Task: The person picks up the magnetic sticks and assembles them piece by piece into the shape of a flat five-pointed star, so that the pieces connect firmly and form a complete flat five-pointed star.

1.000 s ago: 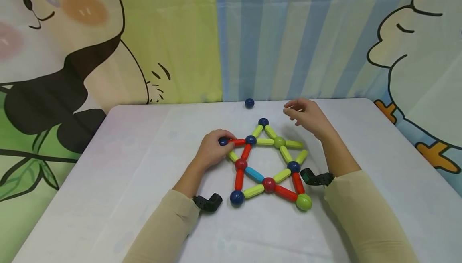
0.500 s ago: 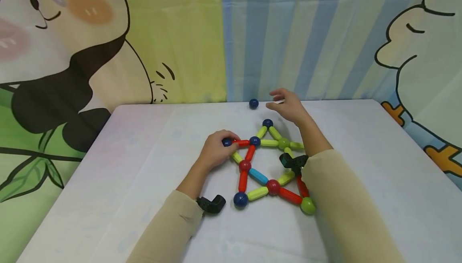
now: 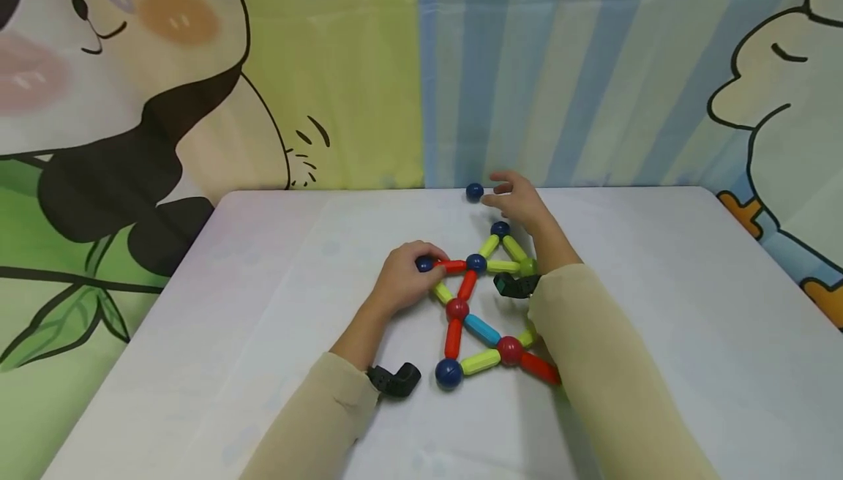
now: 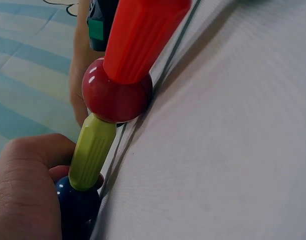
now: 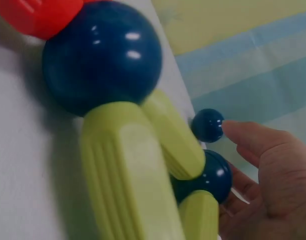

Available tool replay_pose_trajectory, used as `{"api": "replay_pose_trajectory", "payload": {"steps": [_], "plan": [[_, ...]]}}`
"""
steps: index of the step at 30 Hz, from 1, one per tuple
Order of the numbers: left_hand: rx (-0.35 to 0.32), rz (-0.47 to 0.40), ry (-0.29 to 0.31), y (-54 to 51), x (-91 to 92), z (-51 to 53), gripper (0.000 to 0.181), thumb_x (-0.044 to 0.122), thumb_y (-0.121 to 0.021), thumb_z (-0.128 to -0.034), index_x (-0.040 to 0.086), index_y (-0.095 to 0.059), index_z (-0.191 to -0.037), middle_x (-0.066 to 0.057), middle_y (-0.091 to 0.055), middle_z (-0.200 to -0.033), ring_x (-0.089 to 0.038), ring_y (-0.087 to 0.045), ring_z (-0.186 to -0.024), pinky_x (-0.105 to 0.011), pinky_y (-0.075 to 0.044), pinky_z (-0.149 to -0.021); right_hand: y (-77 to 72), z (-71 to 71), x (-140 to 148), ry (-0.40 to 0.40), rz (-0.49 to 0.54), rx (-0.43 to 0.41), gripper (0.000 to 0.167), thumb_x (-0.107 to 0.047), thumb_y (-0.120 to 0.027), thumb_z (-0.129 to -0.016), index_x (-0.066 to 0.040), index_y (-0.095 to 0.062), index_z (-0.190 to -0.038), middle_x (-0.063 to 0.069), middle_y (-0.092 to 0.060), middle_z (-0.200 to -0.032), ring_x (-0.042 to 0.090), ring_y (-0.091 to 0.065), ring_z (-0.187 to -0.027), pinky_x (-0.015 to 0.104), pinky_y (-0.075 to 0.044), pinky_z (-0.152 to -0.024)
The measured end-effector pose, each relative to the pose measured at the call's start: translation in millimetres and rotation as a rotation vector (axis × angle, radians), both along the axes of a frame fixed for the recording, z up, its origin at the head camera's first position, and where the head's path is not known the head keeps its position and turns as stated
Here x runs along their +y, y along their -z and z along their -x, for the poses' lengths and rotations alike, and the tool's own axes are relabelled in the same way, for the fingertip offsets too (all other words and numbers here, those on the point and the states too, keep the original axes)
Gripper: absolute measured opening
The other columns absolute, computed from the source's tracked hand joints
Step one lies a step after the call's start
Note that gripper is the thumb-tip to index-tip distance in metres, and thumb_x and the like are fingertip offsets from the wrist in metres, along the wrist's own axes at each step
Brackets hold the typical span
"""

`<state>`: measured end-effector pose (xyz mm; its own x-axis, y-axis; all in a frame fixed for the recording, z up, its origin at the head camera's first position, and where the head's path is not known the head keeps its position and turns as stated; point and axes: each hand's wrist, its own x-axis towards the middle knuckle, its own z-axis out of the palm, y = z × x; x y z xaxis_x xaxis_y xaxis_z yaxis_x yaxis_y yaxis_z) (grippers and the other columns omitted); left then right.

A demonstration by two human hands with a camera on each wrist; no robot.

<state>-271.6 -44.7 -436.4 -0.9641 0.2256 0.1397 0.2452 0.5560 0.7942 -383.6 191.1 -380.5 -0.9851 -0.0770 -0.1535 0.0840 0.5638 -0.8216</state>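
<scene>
A flat frame of magnetic rods and balls lies on the table, in red, yellow-green and blue. My left hand (image 3: 403,276) grips the dark blue ball (image 3: 424,264) at its left corner, thumb and fingers around it beside a red rod (image 3: 453,266). In the left wrist view a yellow-green rod (image 4: 93,152) joins that ball to a red ball (image 4: 113,95). At the back edge sits a loose dark blue ball (image 3: 474,192). My right hand (image 3: 522,203) is just right of it, thumb and fingers apart; contact cannot be told. My right forearm hides the frame's right side.
The white table (image 3: 296,246) ends at a patterned cloth backdrop (image 3: 527,63) just behind the loose ball. A black wrist camera (image 3: 395,380) sits on the left wrist, another (image 3: 516,286) on the right, above the frame.
My right hand has moved left over the frame's far end to beside the loose blue ball. The left hand keeps its grip. The whole view has shifted slightly.
</scene>
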Motion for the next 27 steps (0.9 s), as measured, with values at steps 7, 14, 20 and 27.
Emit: {"api": "replay_pose_trajectory", "payload": {"steps": [7,14,20,27], "plan": [[-0.005,0.003,0.002,-1.1,1.9,-1.3,0.02,0.022,-0.068,-0.0912,0.017,-0.077,-0.108,-0.003,-0.072,-0.114,-0.025,-0.062,-0.112,-0.046,-0.051,-0.103,3.8,9.4,-4.8,-0.026,-0.084,-0.003,0.065,-0.026,-0.065,-0.101,-0.015,-0.038,-0.159,0.021,-0.048,-0.155,0.039,-0.049,-0.138,0.054,-0.041,-0.116],[0.008,0.02,0.01,-1.9,0.8,-0.4,0.022,0.023,-0.067,-0.0913,0.016,-0.078,-0.109,-0.004,-0.073,-0.115,-0.025,-0.062,-0.113,-0.045,-0.051,-0.102,13.9,18.8,-13.1,0.016,-0.183,0.046,0.058,-0.03,-0.066,-0.1,-0.016,-0.049,-0.153,0.021,-0.053,-0.147,0.04,-0.052,-0.129,0.053,-0.046,-0.109],[0.016,0.016,0.014,0.2,1.6,-0.2,0.022,0.023,-0.066,-0.0916,0.016,-0.078,-0.109,-0.004,-0.073,-0.113,-0.025,-0.062,-0.111,-0.045,-0.051,-0.101,15.6,16.4,-14.1,0.044,-0.211,0.079,0.054,-0.033,-0.066,-0.099,-0.015,-0.054,-0.149,0.021,-0.057,-0.141,0.039,-0.055,-0.122,0.052,-0.048,-0.104],[0.007,0.021,-0.002,-2.3,0.8,-0.3,0.021,0.022,-0.068,-0.091,0.016,-0.078,-0.108,-0.003,-0.073,-0.113,-0.024,-0.063,-0.112,-0.045,-0.051,-0.102,12.7,12.2,-10.1,0.122,0.003,0.024,0.056,-0.034,-0.068,-0.099,-0.015,-0.054,-0.149,0.018,-0.054,-0.148,0.035,-0.055,-0.127,0.048,-0.049,-0.106]]}}
